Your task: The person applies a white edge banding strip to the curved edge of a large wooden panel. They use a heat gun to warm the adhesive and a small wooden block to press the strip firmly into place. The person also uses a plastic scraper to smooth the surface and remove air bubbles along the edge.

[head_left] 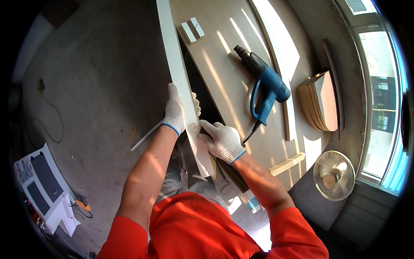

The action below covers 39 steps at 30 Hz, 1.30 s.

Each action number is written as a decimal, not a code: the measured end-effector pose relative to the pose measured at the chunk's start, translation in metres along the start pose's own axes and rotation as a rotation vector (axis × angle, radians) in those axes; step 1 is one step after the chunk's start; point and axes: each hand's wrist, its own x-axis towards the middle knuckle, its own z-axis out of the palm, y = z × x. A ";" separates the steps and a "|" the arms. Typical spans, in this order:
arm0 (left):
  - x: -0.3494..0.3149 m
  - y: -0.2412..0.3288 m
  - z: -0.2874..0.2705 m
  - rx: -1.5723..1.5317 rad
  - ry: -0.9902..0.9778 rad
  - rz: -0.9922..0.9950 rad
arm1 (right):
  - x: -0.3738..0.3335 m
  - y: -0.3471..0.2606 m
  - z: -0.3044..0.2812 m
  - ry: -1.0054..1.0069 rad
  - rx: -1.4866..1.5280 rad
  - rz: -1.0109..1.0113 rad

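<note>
A long, narrow white board (pixel 188 97) runs from the top of the view down toward my waist. My left hand (pixel 174 111), in a white knit glove with a blue cuff, is wrapped around it from the left. Its thumb lies along the left edge, and gloved fingertips show past the right edge. My right hand (pixel 224 140), gloved alike, is closed at the board's right edge, index finger and thumb touching near a pale round spot (pixel 195 127). What lies under its curled fingers is hidden. A thin white strip (pixel 146 136) sticks out below my left wrist.
A blue heat gun (pixel 269 88) with a black nozzle lies on the brown worktable (pixel 215 56). Two small white blocks (pixel 188 33) sit at its far end. To the right are a stack of curved wooden pieces (pixel 315 101) and a fan (pixel 334 175). An opened carton (pixel 45 181) lies lower left.
</note>
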 end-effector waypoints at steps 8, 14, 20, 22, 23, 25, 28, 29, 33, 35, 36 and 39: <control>-0.001 -0.004 -0.004 0.035 0.124 0.050 | 0.023 -0.002 -0.011 -0.045 0.019 -0.018; -0.006 -0.007 -0.001 0.055 0.178 0.114 | 0.039 0.001 -0.018 -0.043 0.017 -0.057; 0.000 -0.014 -0.003 0.137 0.239 0.192 | 0.053 -0.006 -0.032 -0.043 0.023 -0.045; 0.002 -0.015 -0.006 0.177 0.245 0.221 | 0.059 -0.007 -0.034 -0.033 0.036 -0.043; 0.004 -0.015 -0.008 0.200 0.258 0.230 | 0.064 -0.006 -0.034 -0.024 0.041 -0.050; 0.006 -0.018 -0.010 0.190 0.264 0.256 | 0.071 -0.007 -0.034 -0.010 0.034 -0.059; 0.008 -0.021 -0.010 0.112 0.224 0.285 | 0.082 -0.009 -0.038 0.008 0.010 -0.068; 0.007 -0.021 -0.010 0.100 0.201 0.279 | 0.087 -0.009 -0.039 0.011 0.007 -0.073; -0.012 -0.007 0.015 0.040 0.232 0.203 | 0.109 -0.011 -0.047 -0.019 -0.012 -0.051; -0.012 -0.008 0.011 0.043 0.162 0.174 | 0.121 -0.014 -0.054 -0.045 -0.007 -0.027; -0.012 -0.007 0.009 0.045 0.128 0.162 | 0.126 -0.021 -0.062 -0.066 -0.004 -0.008; -0.008 -0.007 0.010 -0.006 0.077 0.169 | 0.142 -0.024 -0.067 -0.058 0.002 0.023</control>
